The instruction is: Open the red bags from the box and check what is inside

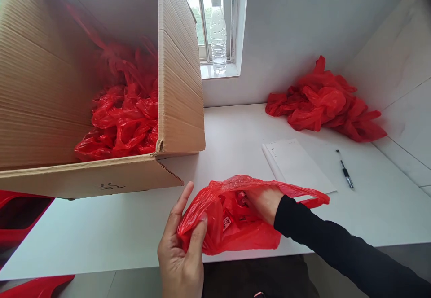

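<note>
A red plastic bag (249,240) is held over the front edge of the white table, its mouth spread open toward me. My left hand (183,248) pinches the bag's left rim between thumb and fingers, with the index finger raised. From the right, my right hand (266,203) reaches inside the bag; its fingers are hidden by the plastic. Small red packets (227,222), one with a white printed label, lie in the bag near the right hand. One handle loop of the bag stretches out past my right wrist.
A large open cardboard box (182,87) at left holds red plastic bags (126,123). More red bags (323,102) are heaped at back right. A notebook (299,163) and a pen (345,170) lie on the table (101,239). A clear bottle (218,37) stands on the windowsill.
</note>
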{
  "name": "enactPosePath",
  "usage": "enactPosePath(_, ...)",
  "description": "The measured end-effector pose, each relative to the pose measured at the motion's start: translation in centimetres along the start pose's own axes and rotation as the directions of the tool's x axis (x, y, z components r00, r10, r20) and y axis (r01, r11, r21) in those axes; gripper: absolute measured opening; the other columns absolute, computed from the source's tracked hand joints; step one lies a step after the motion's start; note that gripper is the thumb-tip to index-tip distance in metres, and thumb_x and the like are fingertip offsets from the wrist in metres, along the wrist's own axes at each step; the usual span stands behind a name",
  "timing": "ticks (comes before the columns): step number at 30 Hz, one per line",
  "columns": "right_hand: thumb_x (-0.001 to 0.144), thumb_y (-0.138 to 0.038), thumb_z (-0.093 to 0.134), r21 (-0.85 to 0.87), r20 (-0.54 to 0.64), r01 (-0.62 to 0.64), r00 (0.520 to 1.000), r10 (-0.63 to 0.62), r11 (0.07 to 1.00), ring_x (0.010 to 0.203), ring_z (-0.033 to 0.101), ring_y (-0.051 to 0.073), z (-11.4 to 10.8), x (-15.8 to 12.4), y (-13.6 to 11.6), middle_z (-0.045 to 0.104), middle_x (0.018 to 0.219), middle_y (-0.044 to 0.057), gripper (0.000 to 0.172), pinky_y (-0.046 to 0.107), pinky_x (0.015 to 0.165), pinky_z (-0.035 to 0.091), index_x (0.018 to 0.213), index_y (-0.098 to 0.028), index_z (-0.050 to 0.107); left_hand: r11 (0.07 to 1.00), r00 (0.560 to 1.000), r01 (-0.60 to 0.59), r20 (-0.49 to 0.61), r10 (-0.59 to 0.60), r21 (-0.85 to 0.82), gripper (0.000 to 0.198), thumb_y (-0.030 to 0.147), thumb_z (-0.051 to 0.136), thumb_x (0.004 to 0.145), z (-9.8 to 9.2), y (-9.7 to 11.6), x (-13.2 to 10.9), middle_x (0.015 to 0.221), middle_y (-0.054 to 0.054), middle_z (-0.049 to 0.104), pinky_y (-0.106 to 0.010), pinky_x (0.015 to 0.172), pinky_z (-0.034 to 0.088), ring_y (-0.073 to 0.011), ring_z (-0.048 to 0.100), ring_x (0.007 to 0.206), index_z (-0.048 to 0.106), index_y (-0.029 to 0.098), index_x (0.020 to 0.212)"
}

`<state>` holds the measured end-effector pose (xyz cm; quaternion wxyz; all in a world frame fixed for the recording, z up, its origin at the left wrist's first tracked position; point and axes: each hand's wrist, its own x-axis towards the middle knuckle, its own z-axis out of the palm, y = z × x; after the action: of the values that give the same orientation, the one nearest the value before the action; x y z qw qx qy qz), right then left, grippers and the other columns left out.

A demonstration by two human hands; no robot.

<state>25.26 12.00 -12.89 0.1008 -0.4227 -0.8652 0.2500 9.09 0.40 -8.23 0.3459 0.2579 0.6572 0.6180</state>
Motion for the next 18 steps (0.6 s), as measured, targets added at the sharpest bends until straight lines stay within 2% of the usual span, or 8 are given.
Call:
enactPosePath(4,0.084,-0.007,0.045,-0.037,0.003,-0.037,0.999,0.037,0.999,0.077,0.066,0.019,-0.1,0.3,0.3,0.071,0.087,0.002,0.034,0.029,0.066,0.047,0.104,-0.022,0.067,1.000,1.000,0.005,0.012,-0.005,-0.002,0.058,0.046,0.072,0.083,0.2,0.0,0.1,0.129,-0.003,0.069,-0.029,0.091,0.057,-0.0251,0.067,0.113,0.059,0.034,0.138)
enactPosePath(10,0.086,-0.012,0.046,-0.057,0.016,-0.025,1.000,0.026,0.998,0.070,0.063,0.016,1.0,1.7,0.2,0.069,0.085,0.003,0.026,0.027,0.059,0.041,0.101,-0.021,0.064,1.000,1.000,-0.006,0.005,0.006,-0.002,0.054,0.046,0.072,0.083,0.4,0.0,0.1,0.128,-0.002,0.069,-0.025,0.090,0.056,-0.0234,0.066,0.115,0.061,0.036,0.135)
enactPosePath(14,0.087,-0.012,0.048,-0.042,0.039,0.039,0.999,-0.038,0.998,0.080,0.063,0.017,1.8,2.3,-0.1,0.070,0.092,0.002,0.022,0.026,0.067,0.044,0.100,-0.022,0.064,1.000,1.000,0.004,-0.013,-0.004,0.015,0.056,0.048,0.073,0.082,0.2,0.1,0.1,0.130,-0.003,0.068,-0.035,0.097,0.054,-0.0273,0.065,0.115,0.061,0.036,0.135)
enactPosePath(18,0.087,-0.012,0.048,-0.059,0.075,0.084,0.994,-0.079,0.995,0.083,0.064,0.018,0.8,2.0,-0.5,0.070,0.097,0.003,0.023,0.027,0.068,0.043,0.102,-0.022,0.063,1.000,1.000,0.014,-0.024,-0.013,0.023,0.056,0.048,0.072,0.082,-0.1,0.0,0.2,0.132,-0.004,0.066,-0.041,0.100,0.053,-0.0291,0.065,0.115,0.060,0.036,0.136)
